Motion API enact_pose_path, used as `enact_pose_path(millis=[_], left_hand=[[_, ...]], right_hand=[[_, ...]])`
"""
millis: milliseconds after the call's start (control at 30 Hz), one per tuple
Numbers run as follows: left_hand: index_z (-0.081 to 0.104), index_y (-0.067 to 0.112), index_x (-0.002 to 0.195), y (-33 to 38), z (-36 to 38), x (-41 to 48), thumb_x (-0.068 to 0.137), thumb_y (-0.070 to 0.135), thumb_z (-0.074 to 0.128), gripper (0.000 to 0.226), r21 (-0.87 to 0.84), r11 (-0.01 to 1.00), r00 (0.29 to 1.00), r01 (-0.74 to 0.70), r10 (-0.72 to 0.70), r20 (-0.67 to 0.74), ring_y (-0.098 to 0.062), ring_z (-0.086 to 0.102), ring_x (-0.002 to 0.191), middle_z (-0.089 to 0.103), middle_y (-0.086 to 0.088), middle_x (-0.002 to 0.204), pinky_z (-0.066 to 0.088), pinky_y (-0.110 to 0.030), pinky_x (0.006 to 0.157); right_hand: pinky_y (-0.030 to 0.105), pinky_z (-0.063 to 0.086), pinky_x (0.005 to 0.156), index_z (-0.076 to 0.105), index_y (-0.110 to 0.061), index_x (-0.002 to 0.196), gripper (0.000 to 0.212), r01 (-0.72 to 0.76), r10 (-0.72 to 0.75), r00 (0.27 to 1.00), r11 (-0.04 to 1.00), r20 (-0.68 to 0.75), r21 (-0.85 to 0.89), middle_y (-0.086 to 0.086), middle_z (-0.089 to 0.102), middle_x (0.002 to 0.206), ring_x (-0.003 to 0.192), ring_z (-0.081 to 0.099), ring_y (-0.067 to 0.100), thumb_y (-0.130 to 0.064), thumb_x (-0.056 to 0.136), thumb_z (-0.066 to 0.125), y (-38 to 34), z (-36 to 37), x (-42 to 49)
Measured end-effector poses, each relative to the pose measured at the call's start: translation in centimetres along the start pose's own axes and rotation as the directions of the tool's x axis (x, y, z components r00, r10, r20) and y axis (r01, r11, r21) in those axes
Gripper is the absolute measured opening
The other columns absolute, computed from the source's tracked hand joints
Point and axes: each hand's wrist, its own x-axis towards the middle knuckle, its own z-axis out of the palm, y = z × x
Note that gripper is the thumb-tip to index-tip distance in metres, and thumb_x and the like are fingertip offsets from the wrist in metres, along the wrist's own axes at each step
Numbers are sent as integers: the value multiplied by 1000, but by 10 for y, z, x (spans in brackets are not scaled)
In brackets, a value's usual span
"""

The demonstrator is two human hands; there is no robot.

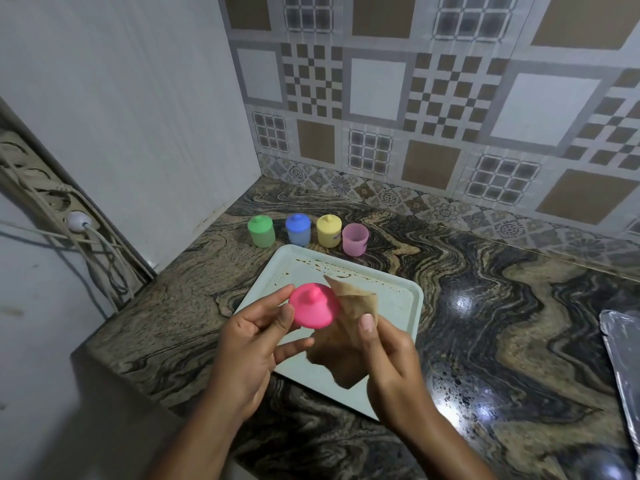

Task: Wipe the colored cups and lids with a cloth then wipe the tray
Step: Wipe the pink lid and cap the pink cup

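Both hands meet low over the near half of the tray. The left hand (256,337) pinches the pink lid (313,306) by its rim between thumb and fingers, knob facing the camera. At 3 o'clock from the lid, the right hand (391,351) grips a crumpled brown cloth (356,301), thumb pressed on top, and the cloth touches the lid's right edge.

Under them lies the pale tray (398,292), set at an angle on the marbled table (485,306). It carries brown stains, thickest towards its far rim at 12 o'clock.

Just beyond that rim four cups stand upright in a row, close together. From 11 o'clock to 1 o'clock they are the green cup (262,232), the blue cup (298,230) and the yellow cup (329,231), each capped with a knobbed lid of its own colour so that the contents are hidden, then the pink cup (355,239), which stands open-mouthed; I cannot tell what it holds.

At 3 o'clock, well apart, a silvery foil-like sheet (620,358) lies at the table's edge. At 9 o'clock a power strip (52,199) with a white plug (79,220) hangs on the wall.
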Motion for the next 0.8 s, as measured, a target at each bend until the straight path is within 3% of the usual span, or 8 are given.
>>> enact_pose_path(millis=[67, 133, 300, 367, 433, 467, 567, 800], left_hand=[[73, 16, 118, 0, 3, -1, 60, 46, 90, 68, 2, 1000, 1000, -16, 16, 9, -17, 73, 97, 75, -7, 99, 62, -38, 70], [65, 15, 129, 1, 6, -5, 55, 45, 94, 85, 23, 1000, 998, -15, 14, 55, -20, 71, 109, 74, -6, 113, 62, -42, 76], [56, 10, 137, -1, 9, -5, 73, 3, 72, 66, 17, 999, 996, -38, 36, 77, -18, 70, 109, 73, -2, 122, 63, -37, 73], [56, 10, 137, 0, 9, -3, 73, 4, 72, 67, -7, 999, 997, -46, 46, 62, -17, 71, 108, 73, -2, 120, 62, -33, 70], [56, 10, 137, 1, 9, -3, 71, 9, 74, 68, -27, 998, 997, -48, 50, 59, -18, 72, 106, 73, -4, 119, 61, -31, 68], [56, 10, 137, 1, 9, -2, 72, 9, 73, 67, -32, 998, 996, -49, 51, 68, -19, 72, 105, 73, -4, 119, 61, -30, 69], [55, 10, 138, 1, 9, -2, 77, 2, 66, 62, -3, 999, 993, -37, 37, 111, -21, 73, 102, 74, -5, 118, 61, -29, 68], [58, 13, 134, 1, 0, -2, 79, 6, 67, 56, 36, 999, 973, 35, -42, 228, -28, 67, 116, 70, -6, 126, 61, -32, 68]], right_hand=[[42, 40, 48, 70, -5, 89, 47, 11, -10, 1000, 999, 25, -44, 19, 73, 78, 53, 54, 35, -32, 107, 36, 4, 2, -1], [28, 42, 57, 69, -1, 89, 47, 27, -26, 1000, 996, 16, -90, 17, 72, 80, 59, 56, 16, -30, 107, 36, 8, 0, 0], [25, 42, 57, 71, -15, 89, 45, 98, -101, 995, 982, -11, -158, 3, 69, 72, 58, 55, 11, -35, 108, 36, 9, -4, 0], [29, 52, 76, 73, -13, 106, 41, 205, -215, 977, 921, 7, -332, -4, 75, 98, 90, 70, 12, -32, 108, 37, 5, -5, 0], [35, 45, 111, 61, -2, 137, 40, 345, -314, 938, 814, 146, -468, 8, 59, 146, 141, 50, 24, -18, 106, 42, 4, -2, -1], [36, 37, 119, 53, -3, 145, 42, 389, -325, 921, 783, 215, -486, 9, 46, 157, 150, 36, 27, -13, 104, 44, 7, 0, -1], [41, 36, 120, 49, -5, 148, 44, 418, -319, 908, 746, 273, -518, 9, 35, 163, 153, 29, 26, -14, 105, 46, 17, 4, 1], [27, 34, 119, 55, -10, 144, 40, 370, -295, 929, 769, 225, -522, 4, 52, 152, 149, 38, 18, -14, 107, 41, 12, -17, 25]])
